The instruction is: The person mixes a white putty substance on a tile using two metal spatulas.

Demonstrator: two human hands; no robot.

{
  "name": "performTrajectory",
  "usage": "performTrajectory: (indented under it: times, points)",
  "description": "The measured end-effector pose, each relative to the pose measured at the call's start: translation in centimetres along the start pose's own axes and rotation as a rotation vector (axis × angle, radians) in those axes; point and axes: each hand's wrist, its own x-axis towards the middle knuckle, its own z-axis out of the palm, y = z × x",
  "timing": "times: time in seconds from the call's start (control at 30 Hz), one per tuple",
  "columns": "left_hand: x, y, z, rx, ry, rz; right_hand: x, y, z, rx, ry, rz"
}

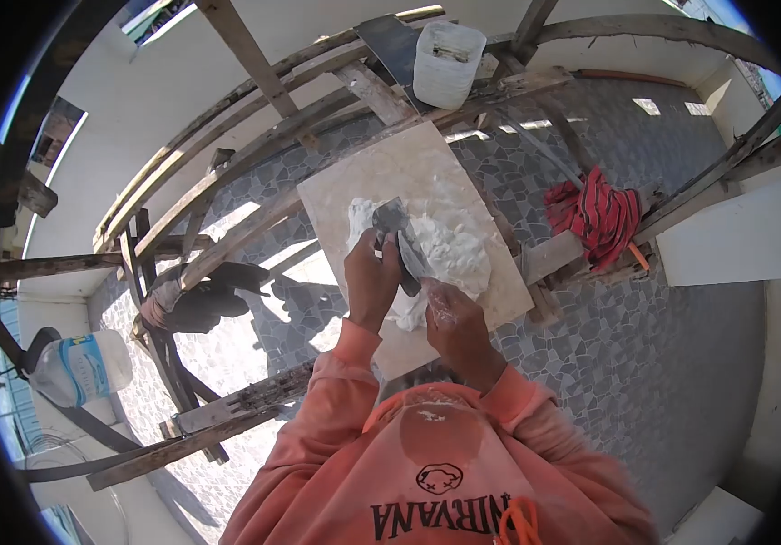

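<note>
My left hand is closed round a putty knife, its grey blade pointing away from me. Closed as well, my right hand grips a second putty knife, whose blade leans up and left against the first tool. A dark handle shows between the hands; which tool it belongs to is hard to tell. White smears cover the right fingers. Beneath both hands, a thick heap of white putty is spread over a pale square board.
Wooden scaffold beams surround the board. A white cut-open plastic container stands beyond it. A red striped cloth hangs at right, a dark cloth at left. A labelled plastic jug is far left. Stone-patterned floor lies below.
</note>
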Motion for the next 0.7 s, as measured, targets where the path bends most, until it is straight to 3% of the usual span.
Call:
performTrajectory:
  times: [0.13, 0.33, 0.37, 0.5, 0.57, 0.7]
  points:
    - [0.1, -0.2, -0.6, 0.047, -0.027, 0.072, 1.0, 1.7, 0.7, 0.041, -0.028, 0.033]
    - [-0.1, -0.3, -3.1, 0.028, -0.156, 0.027, 1.6, 3.7, 2.3, -0.104, -0.041, 0.183]
    - [-0.1, -1.3, -2.8, -0.079, -0.128, 0.123, 1.5, 4.1, 2.6, -0.146, -0.047, 0.224]
    - [0.3, -1.6, -4.8, -0.079, -0.259, 0.119, 2.4, 3.2, 0.4, -0.208, 0.052, 0.355]
    - [0.8, -2.7, -5.8, -0.095, -0.319, 0.124, 2.3, 3.4, -0.6, -0.274, 0.173, 0.251]
    - [2.6, -4.4, -7.9, 0.017, -0.418, 0.565, 2.3, 1.0, -2.5, -0.253, 0.222, 0.171]
